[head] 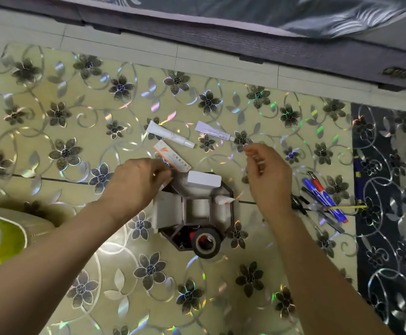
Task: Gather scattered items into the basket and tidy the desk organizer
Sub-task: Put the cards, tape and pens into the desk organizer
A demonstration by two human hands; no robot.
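At the far left, the green-and-white rounded basket [1, 240] is sitting at the edge of view, well apart from everything you are gathering, so each carry is running a long way across the floral, foil-patterned worktop [52, 146].

Your left hand [136, 182] is reaching over the back-left corner of the dark hexagonal desk organizer [194, 213], fingers curled down at the orange-and-white flat box [173, 158]; whether its grip is actually closing on the box, I cannot tell. If you are pulling from that angle, you are risking tipping the organizer, and the black tape roll [206, 243] leaning at its front could be rolling off.

Beyond lie a long white tube [170, 134] and a smaller white tube [213, 131].

Your right hand [267, 175] is hovering above the organizer's right side, fingers loosely bent, thumb and forefinger near each other, holding nothing that I can make out.

Further right, the heap of blue and red pens [325, 197] is lying loose and could scatter if brushed.
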